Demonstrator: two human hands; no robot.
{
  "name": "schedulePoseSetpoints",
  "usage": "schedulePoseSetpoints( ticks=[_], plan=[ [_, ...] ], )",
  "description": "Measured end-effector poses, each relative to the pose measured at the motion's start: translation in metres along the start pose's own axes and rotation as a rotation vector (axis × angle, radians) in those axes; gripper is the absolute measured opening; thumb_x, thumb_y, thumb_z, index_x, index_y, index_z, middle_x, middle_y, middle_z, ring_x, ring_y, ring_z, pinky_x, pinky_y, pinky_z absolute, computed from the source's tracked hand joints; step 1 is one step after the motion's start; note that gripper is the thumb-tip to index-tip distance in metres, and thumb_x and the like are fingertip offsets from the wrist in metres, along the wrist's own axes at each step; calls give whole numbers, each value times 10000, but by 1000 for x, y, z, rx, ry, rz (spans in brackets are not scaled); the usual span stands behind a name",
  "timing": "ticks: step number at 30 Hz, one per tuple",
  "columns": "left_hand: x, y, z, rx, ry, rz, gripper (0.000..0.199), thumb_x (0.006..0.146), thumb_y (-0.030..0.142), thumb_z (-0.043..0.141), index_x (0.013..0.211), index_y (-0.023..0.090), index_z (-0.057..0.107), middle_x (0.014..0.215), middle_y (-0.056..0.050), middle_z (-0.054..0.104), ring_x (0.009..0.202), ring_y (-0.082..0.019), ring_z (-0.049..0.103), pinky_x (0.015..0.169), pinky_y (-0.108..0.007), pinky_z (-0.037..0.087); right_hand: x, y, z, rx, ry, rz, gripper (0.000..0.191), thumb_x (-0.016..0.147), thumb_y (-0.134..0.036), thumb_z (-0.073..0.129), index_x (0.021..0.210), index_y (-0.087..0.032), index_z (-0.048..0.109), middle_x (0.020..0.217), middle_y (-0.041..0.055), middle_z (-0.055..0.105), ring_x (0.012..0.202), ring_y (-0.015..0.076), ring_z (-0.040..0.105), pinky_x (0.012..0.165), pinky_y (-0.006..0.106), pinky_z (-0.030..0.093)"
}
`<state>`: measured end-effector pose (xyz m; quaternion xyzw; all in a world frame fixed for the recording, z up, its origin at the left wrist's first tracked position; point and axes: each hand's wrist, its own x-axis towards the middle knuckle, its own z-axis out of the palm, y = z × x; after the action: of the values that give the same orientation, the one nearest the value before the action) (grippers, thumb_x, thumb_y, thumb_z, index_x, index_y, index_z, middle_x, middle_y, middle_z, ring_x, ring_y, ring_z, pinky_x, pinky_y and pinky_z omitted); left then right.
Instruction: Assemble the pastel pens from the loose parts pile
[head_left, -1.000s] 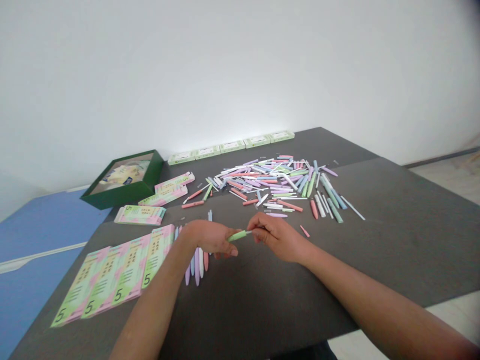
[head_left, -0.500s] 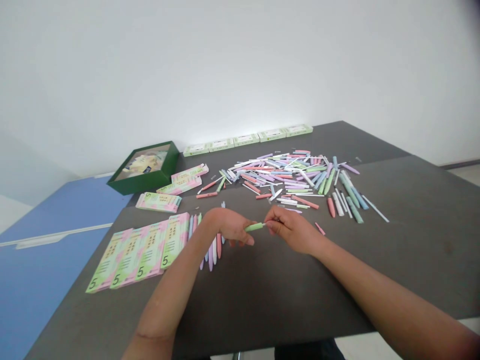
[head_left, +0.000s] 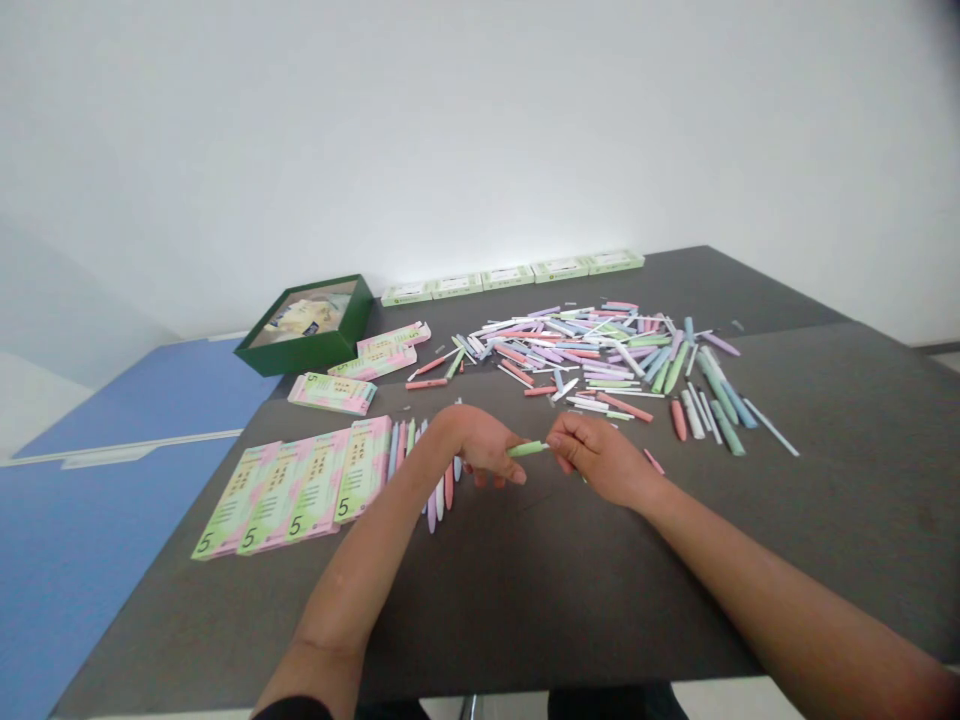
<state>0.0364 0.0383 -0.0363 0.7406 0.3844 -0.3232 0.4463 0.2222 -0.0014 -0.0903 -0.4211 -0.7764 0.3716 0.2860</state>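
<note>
My left hand (head_left: 489, 446) is closed around a light green pen barrel (head_left: 528, 448), which points right. At the barrel's right end my right hand (head_left: 600, 458) pinches a thin pale pen refill, mostly hidden by the fingers. Partly behind my left wrist lies a row of pastel pens (head_left: 438, 497) in blue, pink, green, purple and white. Beyond both hands spreads a large pile of loose pen parts (head_left: 577, 350), coloured barrels mixed with thin white sticks.
Several pink-and-green boxes marked 5 (head_left: 315, 490) lie at the left, with more boxes (head_left: 334, 392) behind them. A green open box (head_left: 304, 355) holds packets. Light green boxes (head_left: 506, 277) line the wall. Thick barrels (head_left: 720, 405) lie at the pile's right.
The right fingers have come nearer the green barrel's end, and less of the pale refill shows between them. The whole view has shifted slightly.
</note>
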Motion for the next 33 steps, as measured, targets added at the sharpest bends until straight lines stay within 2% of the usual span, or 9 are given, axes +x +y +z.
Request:
schedulePoseSetpoints(
  ticks=[5, 8, 10, 12, 16, 19, 27, 31, 33],
  plan=[
    [1, -2, 0, -35, -21, 8, 417, 856, 371, 463, 1202, 141, 425, 1068, -121, 636, 779, -190, 648, 576, -234, 493, 0, 2, -3, -18, 3, -3, 251, 865, -317, 412, 681, -177, 510, 564, -31, 505, 521, 101, 450, 501, 220, 308],
    [1, -4, 1, -51, -24, 15, 389, 859, 379, 453, 1168, 143, 445, 1058, -116, 639, 788, -190, 647, 601, -247, 505, 1, 5, -4, 51, -6, 1, 201, 852, -352, 442, 856, -178, 542, 623, -22, 539, 555, 113, 478, 508, 223, 328],
    [1, -5, 1, -56, -23, 13, 368, 856, 379, 454, 1141, 146, 459, 1046, -110, 642, 782, -190, 647, 617, -258, 510, 0, 8, -5, 83, -10, 5, 239, 829, -376, 482, 962, -182, 527, 652, -23, 539, 556, 114, 478, 498, 222, 326],
    [0, -6, 2, -60, -24, 9, 351, 854, 370, 457, 1121, 143, 467, 1041, -112, 643, 779, -190, 647, 626, -264, 511, 0, 8, -6, 55, -12, 0, 217, 814, -364, 507, 936, -187, 536, 665, -24, 537, 560, 112, 471, 497, 220, 320],
    [1, -6, 3, -70, -26, -3, 336, 855, 357, 453, 1108, 138, 471, 1049, -123, 638, 777, -189, 646, 637, -267, 507, 1, 6, -8, -58, -14, -21, 141, 829, -286, 475, 762, -184, 547, 636, -22, 537, 578, 113, 470, 521, 223, 318],
    [2, -6, 3, -73, -30, -8, 339, 851, 363, 453, 1109, 145, 471, 1052, -118, 639, 775, -188, 647, 631, -264, 504, 2, 5, -7, -80, -10, -23, 147, 830, -283, 470, 755, -184, 549, 617, -25, 524, 571, 115, 464, 517, 225, 311],
    [2, -8, 3, -78, -30, -1, 356, 851, 370, 457, 1124, 141, 459, 1059, -132, 636, 778, -194, 648, 615, -257, 499, 1, 7, -9, -57, -78, -51, 140, 834, -253, 465, 893, -192, 576, 692, -13, 552, 622, 123, 485, 555, 234, 333],
    [2, -11, 3, -90, -29, 0, 373, 842, 392, 466, 1120, 143, 463, 1046, -131, 646, 790, -202, 650, 607, -259, 506, -1, 10, -16, 17, -107, -39, 279, 812, -259, 505, 1084, -195, 511, 742, -8, 555, 651, 129, 507, 573, 236, 357],
    [2, -12, 3, -95, -26, -1, 372, 838, 394, 468, 1113, 144, 468, 1043, -132, 649, 799, -206, 650, 611, -264, 509, -1, 12, -19, 39, -126, -26, 272, 812, -269, 507, 1071, -188, 504, 703, -18, 530, 616, 121, 493, 549, 230, 353]
  ],
)
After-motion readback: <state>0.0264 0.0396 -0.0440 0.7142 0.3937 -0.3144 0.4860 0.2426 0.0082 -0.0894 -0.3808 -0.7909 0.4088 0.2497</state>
